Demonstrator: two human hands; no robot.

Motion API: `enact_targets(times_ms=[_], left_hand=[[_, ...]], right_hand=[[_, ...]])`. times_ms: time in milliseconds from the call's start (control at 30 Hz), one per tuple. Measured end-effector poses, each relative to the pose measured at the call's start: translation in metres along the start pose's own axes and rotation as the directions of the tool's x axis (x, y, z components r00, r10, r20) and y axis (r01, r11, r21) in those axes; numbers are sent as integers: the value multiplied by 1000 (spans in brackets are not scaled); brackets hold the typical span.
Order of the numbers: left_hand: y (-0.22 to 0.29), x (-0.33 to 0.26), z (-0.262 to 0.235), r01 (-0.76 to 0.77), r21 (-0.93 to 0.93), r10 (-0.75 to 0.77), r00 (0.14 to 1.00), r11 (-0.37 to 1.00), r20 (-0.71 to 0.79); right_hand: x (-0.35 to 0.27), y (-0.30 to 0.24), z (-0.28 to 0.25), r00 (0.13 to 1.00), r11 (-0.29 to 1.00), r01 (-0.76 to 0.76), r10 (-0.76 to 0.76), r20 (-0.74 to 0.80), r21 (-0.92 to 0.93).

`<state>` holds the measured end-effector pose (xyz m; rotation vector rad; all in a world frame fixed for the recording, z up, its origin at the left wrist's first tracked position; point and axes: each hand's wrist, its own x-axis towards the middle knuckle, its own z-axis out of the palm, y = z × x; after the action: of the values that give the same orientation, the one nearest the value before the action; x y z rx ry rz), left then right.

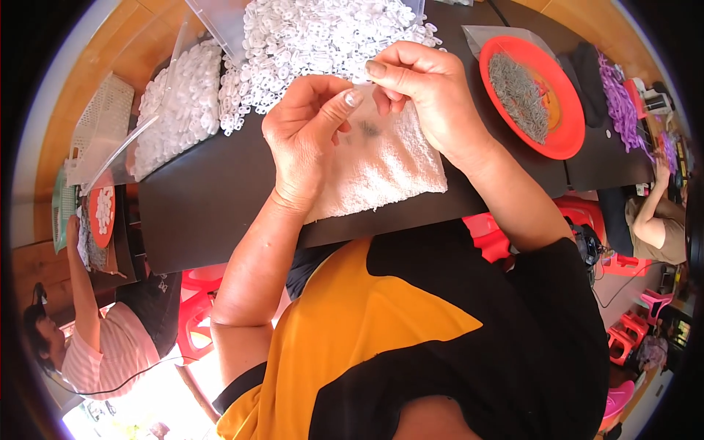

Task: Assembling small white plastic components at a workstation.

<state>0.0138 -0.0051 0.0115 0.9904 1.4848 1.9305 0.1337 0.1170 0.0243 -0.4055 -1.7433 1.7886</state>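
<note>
Both my hands are raised over a white cloth (392, 176) at the table's edge, close together with a small gap between the fingertips. My left hand (304, 132) is closed, its thumb pressed against the curled fingers. Thumb and forefinger of my right hand (433, 92) meet in a pinch. What either hand holds is too small or hidden to name. Just beyond them lies a big heap of small white oval plastic pieces (315, 37). A greyish smudge (369, 130) marks the cloth below my fingers.
To the right, a red plate (572, 136) holds many thin grey metal pieces. A filled clear bag (180, 110) of white pieces and a perforated white basket (106, 110) are at left. Two other people work at the left and right; red stools (194, 315) stand below.
</note>
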Motion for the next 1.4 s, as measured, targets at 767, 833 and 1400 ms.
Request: enact_targets(times_ms=[767,833,1400], left_hand=[[-4,0,-10,-90,274,67,994,957,92],[-2,2,-14,-103,288,93,995,952,47],[3,14,-12,206,-37,-205,978,978,32]], right_hand=[[-6,2,14,999,996,9,-5,50,-84],[-5,0,9,999,998,42,-41,35,-37],[9,2,-7,893,645,438,-394,218,-626]])
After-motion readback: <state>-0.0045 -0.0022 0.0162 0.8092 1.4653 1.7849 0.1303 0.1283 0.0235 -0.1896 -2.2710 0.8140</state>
